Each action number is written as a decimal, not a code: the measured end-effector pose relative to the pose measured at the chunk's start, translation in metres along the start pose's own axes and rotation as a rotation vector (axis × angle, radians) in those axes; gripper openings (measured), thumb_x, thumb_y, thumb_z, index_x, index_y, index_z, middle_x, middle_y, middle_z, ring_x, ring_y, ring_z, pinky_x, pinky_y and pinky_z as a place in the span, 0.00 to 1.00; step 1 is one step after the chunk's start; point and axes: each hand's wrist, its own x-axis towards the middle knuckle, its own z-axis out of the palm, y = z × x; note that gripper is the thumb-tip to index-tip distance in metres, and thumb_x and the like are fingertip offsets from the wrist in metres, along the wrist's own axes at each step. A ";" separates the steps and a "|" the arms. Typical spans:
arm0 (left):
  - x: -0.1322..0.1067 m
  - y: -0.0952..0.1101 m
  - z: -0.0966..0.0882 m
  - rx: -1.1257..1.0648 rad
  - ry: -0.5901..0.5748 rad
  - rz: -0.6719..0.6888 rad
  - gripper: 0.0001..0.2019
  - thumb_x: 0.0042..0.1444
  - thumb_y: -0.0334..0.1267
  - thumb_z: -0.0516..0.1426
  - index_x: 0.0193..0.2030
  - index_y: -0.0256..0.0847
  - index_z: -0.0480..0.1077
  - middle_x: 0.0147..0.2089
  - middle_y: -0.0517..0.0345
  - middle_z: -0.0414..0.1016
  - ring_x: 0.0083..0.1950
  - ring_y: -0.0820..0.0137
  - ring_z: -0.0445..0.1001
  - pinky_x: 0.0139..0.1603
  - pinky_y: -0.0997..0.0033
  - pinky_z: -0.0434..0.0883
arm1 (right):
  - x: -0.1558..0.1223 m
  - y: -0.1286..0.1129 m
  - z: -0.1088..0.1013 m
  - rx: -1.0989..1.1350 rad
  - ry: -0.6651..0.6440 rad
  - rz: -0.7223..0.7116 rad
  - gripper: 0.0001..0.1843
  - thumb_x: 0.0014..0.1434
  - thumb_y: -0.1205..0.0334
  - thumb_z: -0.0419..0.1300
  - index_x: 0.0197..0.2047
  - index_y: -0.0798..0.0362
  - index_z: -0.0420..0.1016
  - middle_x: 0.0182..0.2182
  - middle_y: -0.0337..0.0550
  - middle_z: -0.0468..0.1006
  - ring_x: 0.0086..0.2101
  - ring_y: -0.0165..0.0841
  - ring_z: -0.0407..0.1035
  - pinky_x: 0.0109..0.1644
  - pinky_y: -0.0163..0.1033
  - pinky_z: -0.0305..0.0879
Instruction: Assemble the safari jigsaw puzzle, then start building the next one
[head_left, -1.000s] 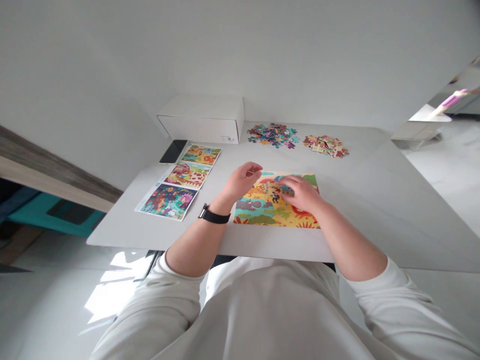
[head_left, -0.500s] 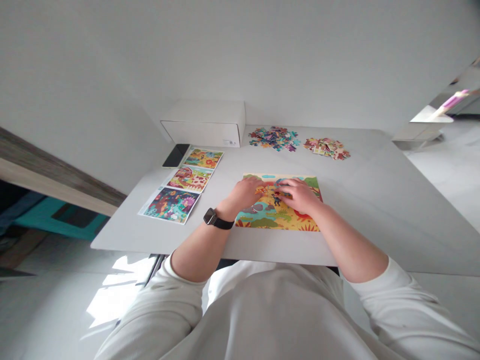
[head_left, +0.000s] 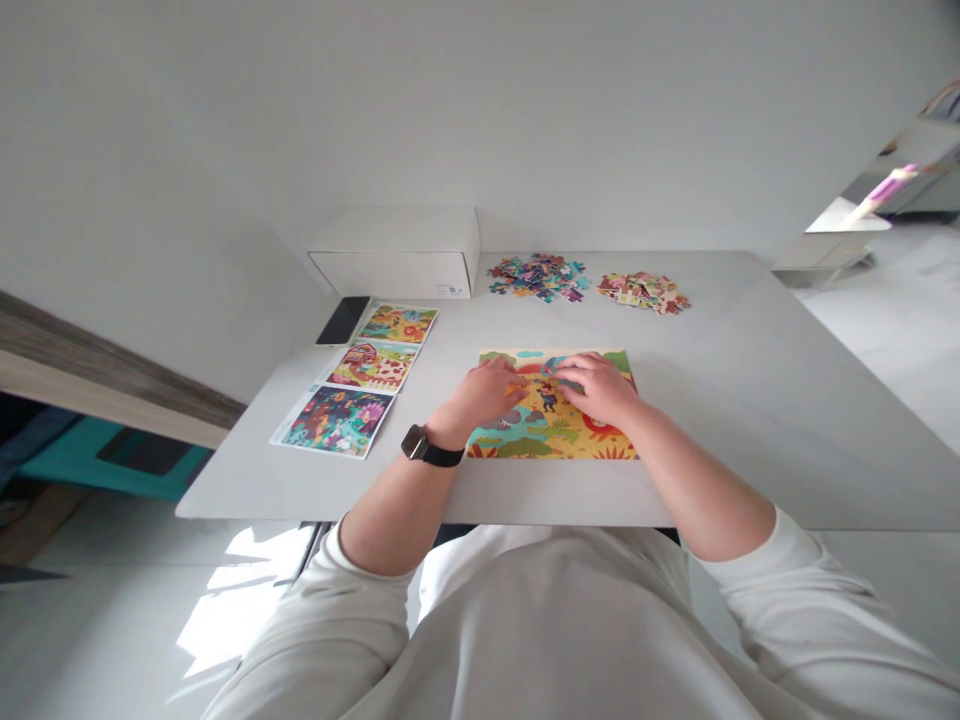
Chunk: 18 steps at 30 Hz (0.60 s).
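A colourful assembled jigsaw puzzle lies flat on the white table in front of me. Both of my hands rest on its upper middle. My left hand, with a black watch on the wrist, lies palm down with its fingers bent onto the puzzle surface. My right hand lies flat beside it, fingers stretched toward the left hand. The fingertips almost meet over the picture's centre. Neither hand lifts anything that I can see.
Three picture cards lie in a row at the left, with a dark phone behind them. A white box stands at the back. Two heaps of loose pieces, a bluish heap and a pinkish heap, lie behind the puzzle.
My left hand came down from a raised pinch above the puzzle's top left onto the puzzle, next to my right hand, which stayed in place.
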 end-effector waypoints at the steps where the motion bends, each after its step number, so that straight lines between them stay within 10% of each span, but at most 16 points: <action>1: 0.000 0.000 0.000 0.000 0.003 -0.003 0.16 0.70 0.44 0.59 0.57 0.48 0.85 0.61 0.45 0.79 0.62 0.51 0.76 0.70 0.48 0.71 | -0.001 0.000 -0.002 0.008 0.004 0.001 0.14 0.69 0.63 0.65 0.55 0.44 0.89 0.54 0.49 0.86 0.55 0.47 0.77 0.66 0.59 0.70; 18: 0.001 0.012 0.001 0.002 -0.057 0.184 0.18 0.69 0.47 0.62 0.63 0.52 0.82 0.73 0.54 0.76 0.74 0.56 0.71 0.79 0.48 0.63 | -0.002 -0.004 -0.006 0.006 -0.145 -0.044 0.16 0.70 0.64 0.65 0.57 0.47 0.88 0.58 0.51 0.86 0.57 0.49 0.78 0.68 0.61 0.70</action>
